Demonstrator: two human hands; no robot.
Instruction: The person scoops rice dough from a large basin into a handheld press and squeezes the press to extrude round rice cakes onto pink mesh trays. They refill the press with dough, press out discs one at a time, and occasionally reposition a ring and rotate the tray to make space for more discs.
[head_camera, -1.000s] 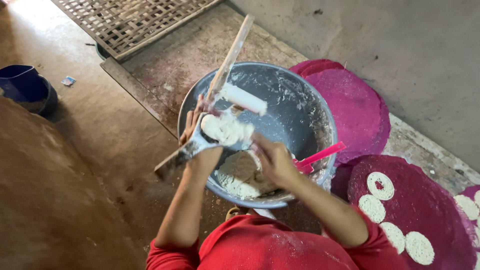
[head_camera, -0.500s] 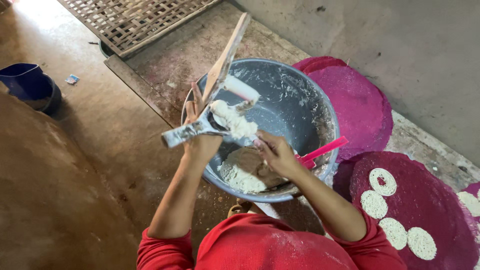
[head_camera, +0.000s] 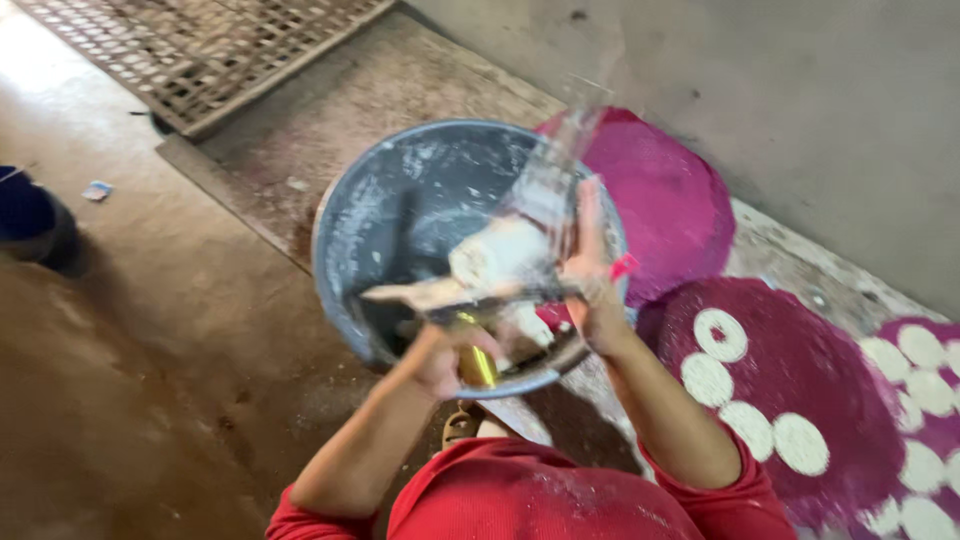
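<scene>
My left hand (head_camera: 440, 355) grips a hand press (head_camera: 478, 365) from below; its brass barrel shows under my fingers and a flat metal arm sticks out to the left. A lump of white dough (head_camera: 495, 255) sits on top of the press. My right hand (head_camera: 592, 275) is raised against the press's long lever (head_camera: 560, 165), fingers stretched up along it; the lever is blurred by motion. All of this is held over a large grey basin (head_camera: 390, 190) dusted with flour. A pink handle (head_camera: 624, 266) pokes out by my right wrist.
Round magenta mats lie to the right: one bare (head_camera: 670, 190), one carrying white dough rings and discs (head_camera: 800, 380). A woven bamboo tray (head_camera: 200, 50) lies at the top left and a blue container (head_camera: 25, 215) at the left edge. A grey wall runs along the right.
My right hand has come up out of the basin to the lever and dough. The press has swung across to the right, and the view has shifted.
</scene>
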